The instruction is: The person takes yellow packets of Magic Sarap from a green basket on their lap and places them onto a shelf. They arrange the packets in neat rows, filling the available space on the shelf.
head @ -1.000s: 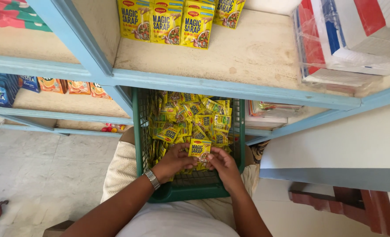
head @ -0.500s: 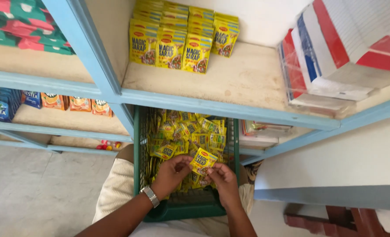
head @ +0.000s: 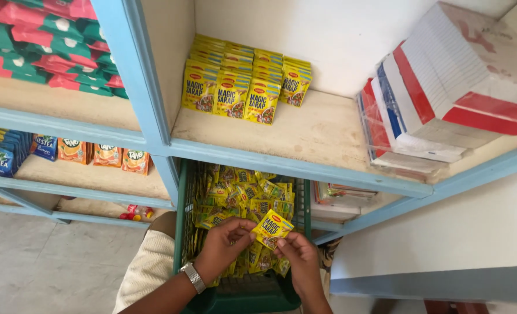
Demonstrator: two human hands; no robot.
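A left hand (head: pixel 222 249) with a wristwatch and a right hand (head: pixel 296 257) pinch one yellow sachet (head: pixel 272 228) between fingertips above a green basket (head: pixel 235 293) full of loose sachets, while the shelf (head: pixel 322 135) above holds several neat sachet rows (head: pixel 244 81) beside ample bare space.

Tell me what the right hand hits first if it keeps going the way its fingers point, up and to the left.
Probably the yellow sachet itself: the right hand already pinches its lower edge, opposite the left hand. Past it the line runs over the loose sachets in the green basket; depth is unclear.
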